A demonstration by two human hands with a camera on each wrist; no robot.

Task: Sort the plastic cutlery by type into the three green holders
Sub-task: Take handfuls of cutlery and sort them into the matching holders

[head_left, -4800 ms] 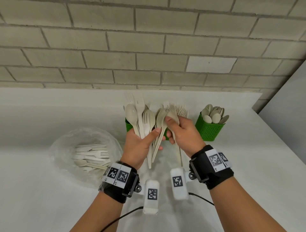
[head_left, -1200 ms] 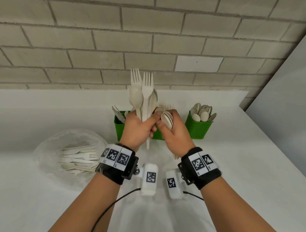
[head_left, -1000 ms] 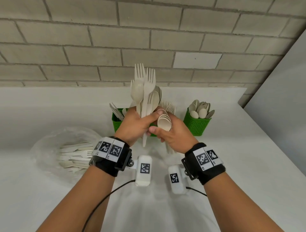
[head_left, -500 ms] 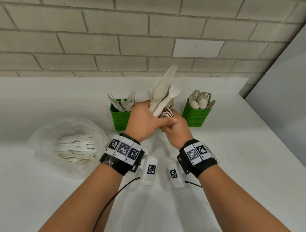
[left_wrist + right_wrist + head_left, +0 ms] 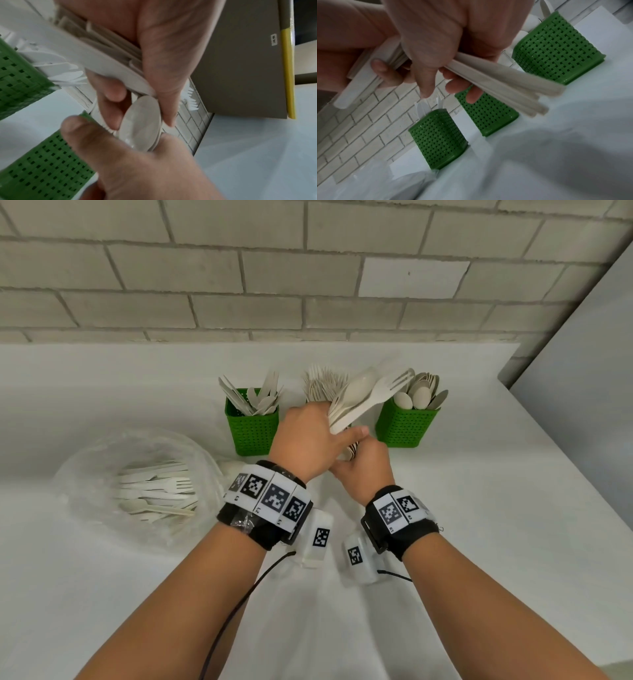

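With your left hand (image 5: pixel 306 440) gripping the mixed bundle (image 5: pixel 364 396) above the middle holder (image 5: pixel 485 112) and your right hand (image 5: pixel 366 470) clutching stacked spoons (image 5: pixel 140 121), you're mid-sort; next, probably drop them into the right holder (image 5: pixel 404 424).

Three green holders stand in a row: the left holder (image 5: pixel 251 426), the middle holder (image 5: pixel 486 113), mostly hidden behind the hands in the head view, and the right holder (image 5: pixel 404 424). One clear bag (image 5: pixel 137 484) lies on the one table (image 5: pixel 479 508). Two hands are in view, the left hand (image 5: pixel 308 440) and the right hand (image 5: pixel 366 467), each with one wristband. The left hand's bundle (image 5: pixel 363 398) shows one spoon and one fork on top; the pieces beneath cannot be counted. The right hand's spoons (image 5: pixel 140 124) are stacked, count unclear. The cutlery in the holders and the bag is too crowded to count.
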